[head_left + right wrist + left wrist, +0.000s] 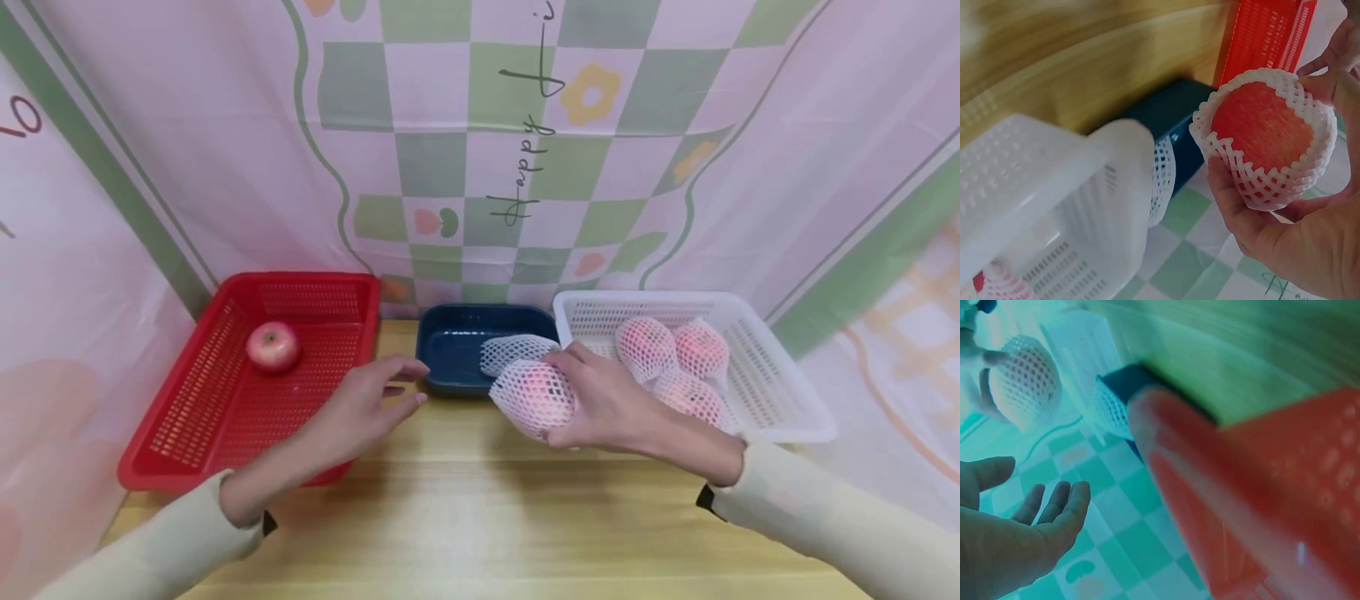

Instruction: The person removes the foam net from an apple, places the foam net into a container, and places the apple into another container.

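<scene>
"Happy" on the backdrop (517, 167)

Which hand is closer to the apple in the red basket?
The left. The left hand hovers open just past the red basket's right edge, close to the bare apple. The right hand is farther off, gripping a netted apple beside the white basket.

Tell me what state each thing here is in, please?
Right hand: grips a netted apple.
Left hand: open, holding nothing.
Red basket: holds one bare apple.
Blue tray: holds an empty net.
White basket: holds three wrapped apples.
</scene>
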`<state>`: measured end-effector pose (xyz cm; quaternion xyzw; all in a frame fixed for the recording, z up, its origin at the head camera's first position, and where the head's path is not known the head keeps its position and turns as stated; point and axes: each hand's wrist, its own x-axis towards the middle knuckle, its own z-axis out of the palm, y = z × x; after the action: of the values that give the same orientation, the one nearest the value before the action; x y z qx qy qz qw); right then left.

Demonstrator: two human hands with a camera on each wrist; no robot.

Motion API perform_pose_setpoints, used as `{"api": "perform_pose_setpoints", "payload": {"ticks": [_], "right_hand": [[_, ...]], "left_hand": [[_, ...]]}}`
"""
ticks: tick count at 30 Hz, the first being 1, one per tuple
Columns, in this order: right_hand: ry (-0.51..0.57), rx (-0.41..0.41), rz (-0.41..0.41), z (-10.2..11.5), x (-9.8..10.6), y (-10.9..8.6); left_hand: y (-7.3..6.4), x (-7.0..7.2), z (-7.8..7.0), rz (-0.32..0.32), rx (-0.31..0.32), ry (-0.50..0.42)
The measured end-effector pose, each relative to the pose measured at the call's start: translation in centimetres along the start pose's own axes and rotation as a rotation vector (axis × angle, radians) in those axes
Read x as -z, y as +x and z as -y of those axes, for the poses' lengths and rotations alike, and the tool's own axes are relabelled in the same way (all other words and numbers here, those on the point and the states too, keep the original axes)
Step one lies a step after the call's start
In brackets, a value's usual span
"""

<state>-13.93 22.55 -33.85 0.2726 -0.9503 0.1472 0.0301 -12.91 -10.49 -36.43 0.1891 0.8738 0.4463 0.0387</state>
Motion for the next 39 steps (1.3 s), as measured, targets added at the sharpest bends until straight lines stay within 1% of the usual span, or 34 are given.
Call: {"api": "perform_pose_setpoints", "payload": {"ticks": [2, 5, 8, 12, 15, 20, 24, 28, 31, 33, 38, 39], "right_hand": [[0.016, 0.011, 0.0, 0.2, -0.4, -0.1], [0.039, 0.031, 0.004, 0.4, -1.0, -0.1], [0.052, 0.052, 0.012, 0.4, -1.8, -0.2], [0.057, 0.071, 0.017, 0.4, -2.8, -0.3], [0.064, 0.08, 0.02, 0.5, -3.4, -0.4], [0.077, 0.072, 0.03, 0.8, -4.2, -0.6], [0.072, 0.068, 0.036, 0.9, -4.8, -0.9], [0.087, 0.068, 0.054, 0.9, -5.2, -1.3], [0.114, 0.07, 0.076, 0.8, -5.6, -1.4], [0.131, 0.08, 0.084, 0.8, -5.8, -1.4], [0.152, 0.106, 0.087, 1.0, -6.5, -1.5], [0.15, 0.112, 0.084, 1.0, -6.6, -1.6]], "left_hand": [[-0.1, -0.7, 0.0, 0.005, -0.018, -0.024], [-0.3, -1.5, -0.1, 0.017, -0.027, -0.056], [-0.5, -2.3, 0.0, 0.033, -0.044, -0.072], [-0.6, -3.5, 0.4, 0.055, -0.072, -0.116], [-0.7, -4.4, 0.8, 0.065, -0.07, -0.163], [-0.8, -5.8, 1.5, 0.049, -0.078, -0.215], [-0.8, -6.6, 2.2, 0.021, -0.085, -0.224], [-0.6, -7.5, 2.8, 0.009, -0.063, -0.266], [-0.3, -8.2, 3.0, 0.007, -0.022, -0.3], [-0.2, -8.8, 3.1, -0.003, -0.016, -0.308], [0.2, -9.8, 3.3, 0.017, 0.038, -0.398], [0.3, -9.9, 3.3, 0.03, 0.061, -0.431]]}}
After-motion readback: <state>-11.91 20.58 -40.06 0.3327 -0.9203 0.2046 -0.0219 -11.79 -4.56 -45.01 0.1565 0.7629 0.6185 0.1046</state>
